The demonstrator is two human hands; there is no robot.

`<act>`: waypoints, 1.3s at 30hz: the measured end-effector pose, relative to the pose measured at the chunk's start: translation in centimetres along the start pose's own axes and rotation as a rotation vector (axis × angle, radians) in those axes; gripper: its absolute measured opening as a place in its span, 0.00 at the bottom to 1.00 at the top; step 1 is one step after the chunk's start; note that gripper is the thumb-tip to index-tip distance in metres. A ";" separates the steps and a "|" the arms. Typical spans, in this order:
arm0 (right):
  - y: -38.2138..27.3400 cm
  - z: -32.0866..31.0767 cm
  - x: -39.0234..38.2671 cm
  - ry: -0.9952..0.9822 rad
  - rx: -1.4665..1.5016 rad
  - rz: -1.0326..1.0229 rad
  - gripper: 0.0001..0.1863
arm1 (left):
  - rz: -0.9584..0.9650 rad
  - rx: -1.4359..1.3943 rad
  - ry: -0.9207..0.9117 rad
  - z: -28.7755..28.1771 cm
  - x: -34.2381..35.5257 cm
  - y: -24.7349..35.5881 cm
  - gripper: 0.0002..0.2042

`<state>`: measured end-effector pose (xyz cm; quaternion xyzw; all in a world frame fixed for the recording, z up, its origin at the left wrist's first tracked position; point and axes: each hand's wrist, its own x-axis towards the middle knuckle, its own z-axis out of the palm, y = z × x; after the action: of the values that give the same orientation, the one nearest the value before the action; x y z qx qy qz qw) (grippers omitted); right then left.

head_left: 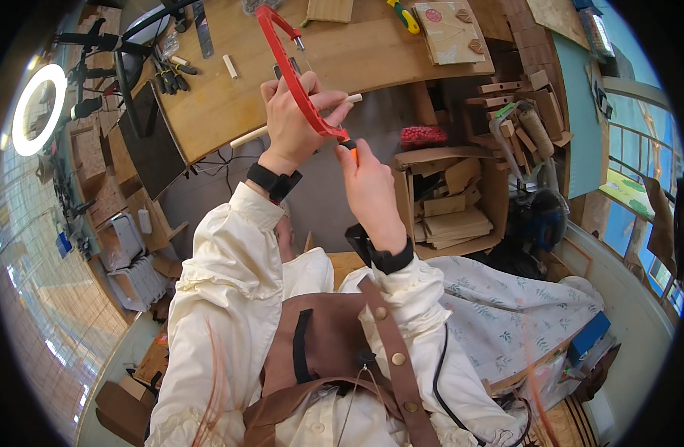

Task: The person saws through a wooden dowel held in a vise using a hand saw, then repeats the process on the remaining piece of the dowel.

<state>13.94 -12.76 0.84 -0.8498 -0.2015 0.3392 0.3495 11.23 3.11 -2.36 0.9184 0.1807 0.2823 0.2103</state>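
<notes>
my left grip [288, 127] pinching dowel [249, 137] | right grip [372, 190], 4 o'clock, round saw [313, 116] handle | slack pinch could roll dowel, saw nicks me

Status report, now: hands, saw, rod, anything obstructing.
Left hand clutching pale rod. Right hand gripping red saw by orange handle. Saw overlaps left hand in view; contact with rod unclear. Pliers off left on table.
</notes>
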 end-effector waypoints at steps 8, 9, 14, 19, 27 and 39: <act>1.6 0.3 -2.6 0.004 0.005 0.047 0.16 | -0.029 0.017 -0.017 -0.3 0.0 0.1 0.04; 0.8 0.5 -0.6 0.031 -0.015 0.010 0.16 | -0.005 -0.006 0.001 -0.2 0.2 -0.1 0.05; 1.7 -0.1 -3.9 -0.028 0.049 0.075 0.17 | 0.001 0.078 -0.002 -1.0 0.0 0.0 0.06; 1.4 0.6 -1.8 0.010 0.038 0.035 0.17 | 0.012 0.061 0.003 -0.6 0.1 0.1 0.06; 2.3 -0.1 -5.3 0.000 -0.002 0.075 0.16 | -0.075 -0.019 -0.050 -0.4 -0.5 -0.5 0.04; 2.0 0.4 -4.3 0.033 -0.011 0.086 0.17 | -0.044 -0.008 -0.019 -0.4 -0.1 -0.4 0.05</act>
<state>10.87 -16.45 1.02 -0.8653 -0.1607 0.3385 0.3330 10.84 3.46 -2.34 0.9159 0.1978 0.2695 0.2220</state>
